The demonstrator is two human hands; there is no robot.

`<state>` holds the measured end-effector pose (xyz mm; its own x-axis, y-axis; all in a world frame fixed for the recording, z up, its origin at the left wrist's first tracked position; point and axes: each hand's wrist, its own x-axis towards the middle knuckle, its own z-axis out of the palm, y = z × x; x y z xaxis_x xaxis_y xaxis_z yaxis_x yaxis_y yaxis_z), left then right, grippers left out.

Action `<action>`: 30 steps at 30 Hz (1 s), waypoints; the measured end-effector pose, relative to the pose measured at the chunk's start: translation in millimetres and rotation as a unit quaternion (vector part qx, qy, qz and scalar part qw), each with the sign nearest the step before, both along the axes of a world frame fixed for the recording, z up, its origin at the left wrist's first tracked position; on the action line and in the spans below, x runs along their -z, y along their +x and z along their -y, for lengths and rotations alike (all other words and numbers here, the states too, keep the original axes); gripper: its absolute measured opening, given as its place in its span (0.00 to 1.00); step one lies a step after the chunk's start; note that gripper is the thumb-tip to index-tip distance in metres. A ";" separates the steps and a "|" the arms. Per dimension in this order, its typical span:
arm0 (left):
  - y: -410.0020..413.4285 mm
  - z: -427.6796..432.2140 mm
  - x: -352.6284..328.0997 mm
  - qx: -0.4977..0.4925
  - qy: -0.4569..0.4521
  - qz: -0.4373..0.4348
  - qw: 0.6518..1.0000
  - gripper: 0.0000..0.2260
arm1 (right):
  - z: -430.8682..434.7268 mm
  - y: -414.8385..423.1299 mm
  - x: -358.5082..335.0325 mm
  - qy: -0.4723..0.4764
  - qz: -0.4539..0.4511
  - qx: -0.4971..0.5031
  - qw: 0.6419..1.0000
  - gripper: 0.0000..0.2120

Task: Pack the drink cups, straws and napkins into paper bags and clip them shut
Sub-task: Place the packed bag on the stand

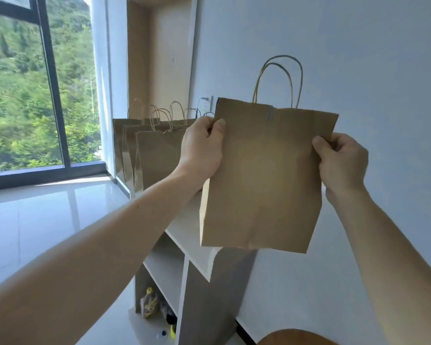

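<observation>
Underfoot, glossy white floor (47, 220). White shelf unit (184, 235) against the wall (358, 58), other brown bags (157, 155) standing on its far end beside the window (23, 95). Raised above the shelf: flat paper bag (266, 175), pinched at its side edges by left hand (202, 150) and right hand (341, 163), fingers (340, 141) curled.

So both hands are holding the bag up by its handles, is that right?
No. The left hand and right hand hold the bag up by its side edges, not its handles, which stand free above. The head view shows it.
</observation>
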<state>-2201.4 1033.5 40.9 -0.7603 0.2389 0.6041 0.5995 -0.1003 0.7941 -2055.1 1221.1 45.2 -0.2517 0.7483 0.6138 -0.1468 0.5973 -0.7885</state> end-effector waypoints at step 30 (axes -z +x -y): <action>-299.1 -122.2 88.0 -0.063 -0.251 -0.011 0.966 0.21 | -186.7 -396.7 71.6 -0.079 0.287 -0.126 0.946 0.04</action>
<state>-2500.5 1155.7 -47.1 -0.7907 0.4120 0.4529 0.5994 0.3699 0.7099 -2451.8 1407.7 -26.5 -0.6915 0.6919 0.2075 0.2108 0.4680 -0.8582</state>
